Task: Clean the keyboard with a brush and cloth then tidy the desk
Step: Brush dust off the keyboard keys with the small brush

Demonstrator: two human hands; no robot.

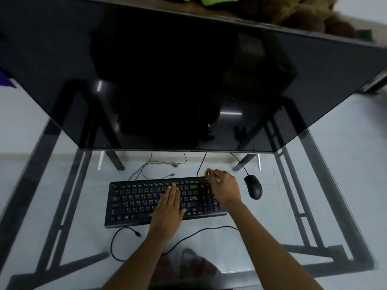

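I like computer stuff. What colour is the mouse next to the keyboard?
The mouse is black, seen best in the head view.

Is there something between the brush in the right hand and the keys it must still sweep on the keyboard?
Yes. The left hand lies flat on the middle keys of the keyboard, in the way of the brush, which the right hand holds at the far right corner. Nothing else covers the keys.

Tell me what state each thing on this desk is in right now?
Monitor: screen dark, off.
Keyboard: flat on the glass desk, pressed by the left hand.
Left hand: flat, fingers straight, on the keys.
Right hand: grips the brush.
Brush: bristles at the keyboard's far right corner.
Mouse: untouched, right of the keyboard.
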